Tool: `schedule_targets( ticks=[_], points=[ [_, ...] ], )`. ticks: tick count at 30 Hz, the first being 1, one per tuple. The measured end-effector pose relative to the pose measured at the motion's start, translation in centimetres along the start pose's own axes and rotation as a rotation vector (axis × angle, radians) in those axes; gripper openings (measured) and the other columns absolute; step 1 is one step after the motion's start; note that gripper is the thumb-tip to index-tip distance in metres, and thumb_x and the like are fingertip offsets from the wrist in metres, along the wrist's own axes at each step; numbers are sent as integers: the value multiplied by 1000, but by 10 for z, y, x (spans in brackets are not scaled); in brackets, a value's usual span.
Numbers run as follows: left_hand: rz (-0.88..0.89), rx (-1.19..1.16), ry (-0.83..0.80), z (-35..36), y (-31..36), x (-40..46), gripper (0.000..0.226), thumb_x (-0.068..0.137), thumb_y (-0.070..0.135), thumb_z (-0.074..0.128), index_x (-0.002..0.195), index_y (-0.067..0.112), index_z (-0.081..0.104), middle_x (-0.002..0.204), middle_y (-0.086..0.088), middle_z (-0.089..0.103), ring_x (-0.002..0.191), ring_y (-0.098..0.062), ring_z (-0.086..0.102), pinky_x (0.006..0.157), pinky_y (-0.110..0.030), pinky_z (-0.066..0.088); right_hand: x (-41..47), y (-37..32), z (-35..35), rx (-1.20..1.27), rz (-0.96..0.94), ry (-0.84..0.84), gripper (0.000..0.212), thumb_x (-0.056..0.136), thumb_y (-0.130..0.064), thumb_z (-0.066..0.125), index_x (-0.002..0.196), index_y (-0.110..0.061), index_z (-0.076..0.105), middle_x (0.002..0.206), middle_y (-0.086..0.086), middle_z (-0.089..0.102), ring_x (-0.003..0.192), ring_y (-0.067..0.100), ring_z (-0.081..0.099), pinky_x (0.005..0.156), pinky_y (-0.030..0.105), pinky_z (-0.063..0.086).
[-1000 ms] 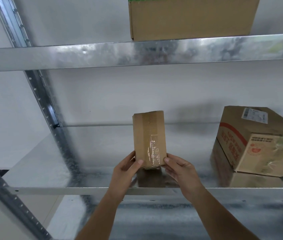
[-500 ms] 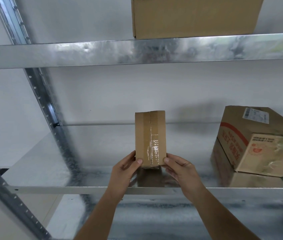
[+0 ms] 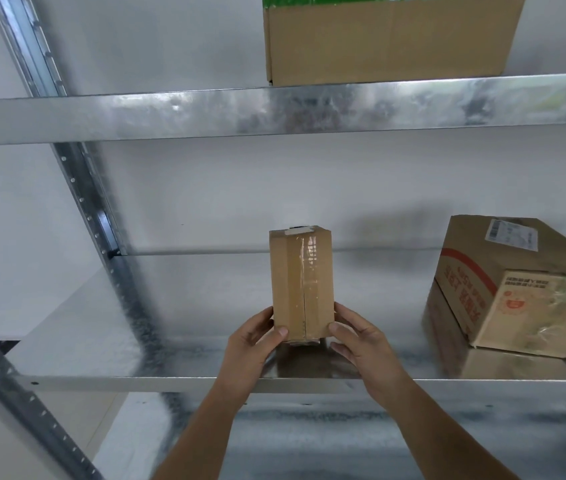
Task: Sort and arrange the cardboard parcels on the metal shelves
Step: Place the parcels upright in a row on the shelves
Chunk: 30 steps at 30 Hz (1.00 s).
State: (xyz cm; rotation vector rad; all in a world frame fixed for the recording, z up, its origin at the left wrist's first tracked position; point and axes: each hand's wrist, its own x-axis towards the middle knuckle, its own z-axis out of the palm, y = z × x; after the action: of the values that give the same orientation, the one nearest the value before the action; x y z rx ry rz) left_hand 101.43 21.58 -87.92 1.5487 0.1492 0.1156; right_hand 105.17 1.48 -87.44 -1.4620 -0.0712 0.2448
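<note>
Small parcel (image 3: 301, 285) turned, taped seam now centred; both hands (image 3: 312, 341) grip base.

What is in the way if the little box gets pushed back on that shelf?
Nothing visible. Both hands, left and right, hold the small box upright on the shelf. Bare metal lies behind it. The bigger printed box sits apart, off to the right.

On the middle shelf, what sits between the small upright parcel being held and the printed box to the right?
Nothing: in the head view, only bare metal shelf separates the small parcel from the printed box.
</note>
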Motion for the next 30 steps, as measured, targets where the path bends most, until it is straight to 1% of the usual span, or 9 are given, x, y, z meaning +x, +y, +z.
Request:
schedule_targets(
  ticks=[5, 8, 12, 14, 16, 18, 20, 25, 30],
  points=[
    [35, 75, 30, -2, -3, -1, 46, 95, 13, 69, 138, 29, 62, 122, 19, 72, 114, -7, 69, 102, -37, 55, 0, 3, 2, -20, -28, 41, 26, 98, -10, 64, 113, -30, 70, 119, -8, 72, 105, 10, 70, 83, 22, 58],
    [71, 103, 55, -4, -5, 2, 48, 96, 4, 67, 137, 26, 60, 127, 14, 71, 119, -8, 66, 107, -44, 52, -2, 1, 7, -24, -9, 90, 13, 99, -23, 64, 107, -23, 73, 106, -5, 76, 94, 7, 72, 69, 17, 55],
    [57, -15, 15, 0, 2, 0, 49, 103, -2, 48, 140, 29, 59, 129, 3, 71, 119, -17, 68, 104, -42, 54, 0, -9, 11, -50, 88, 116, 40, 99, -58, 46, 102, -27, 72, 111, -3, 73, 106, 19, 68, 86, 30, 55],
    [-28, -102, 18, 3, 12, -4, 46, 105, 1, 41, 125, 31, 70, 118, 9, 75, 113, -10, 69, 98, -30, 54, 1, -14, 13, -18, 111, 107, 46, 99, -60, 45, 110, -23, 69, 120, 2, 70, 112, 26, 66, 100, 41, 53],
    [-131, -183, 5, 5, 22, 0, 39, 110, 21, 39, 108, 30, 77, 116, 9, 74, 119, -14, 61, 100, -27, 50, 0, -23, 15, 17, 121, 80, 44, 99, -61, 46, 121, -27, 62, 122, 1, 68, 110, 24, 67, 98, 40, 53],
    [-186, -209, 76, 3, 34, -3, 45, 107, 50, 36, 111, 24, 73, 127, 3, 68, 129, -19, 52, 114, -37, 40, -2, -30, 17, 42, 152, 52, 38, 97, -64, 45, 122, -37, 56, 120, -1, 66, 107, 21, 66, 94, 37, 53],
    [-142, -151, 123, -1, 41, -4, 58, 103, 60, 33, 114, 16, 69, 125, 0, 69, 128, -21, 57, 119, -42, 37, -3, -31, 14, 89, 166, 29, 37, 96, -66, 43, 118, -41, 59, 118, 0, 68, 108, 22, 66, 101, 42, 52],
    [-49, -26, 80, -3, 46, -8, 57, 98, 60, 42, 142, 24, 52, 137, 0, 63, 122, -15, 62, 114, -40, 45, -3, -31, 16, 80, 108, 2, 35, 101, -58, 41, 116, -33, 60, 124, 4, 67, 118, 26, 64, 109, 49, 48],
    [35, 64, -7, 1, 40, -12, 40, 107, 53, 35, 138, 43, 59, 123, 12, 72, 117, -7, 67, 105, -34, 52, 0, -21, 21, -3, 62, -61, 54, 95, -75, 41, 132, -41, 60, 127, -2, 69, 120, 21, 64, 105, 47, 52]
  ],
)
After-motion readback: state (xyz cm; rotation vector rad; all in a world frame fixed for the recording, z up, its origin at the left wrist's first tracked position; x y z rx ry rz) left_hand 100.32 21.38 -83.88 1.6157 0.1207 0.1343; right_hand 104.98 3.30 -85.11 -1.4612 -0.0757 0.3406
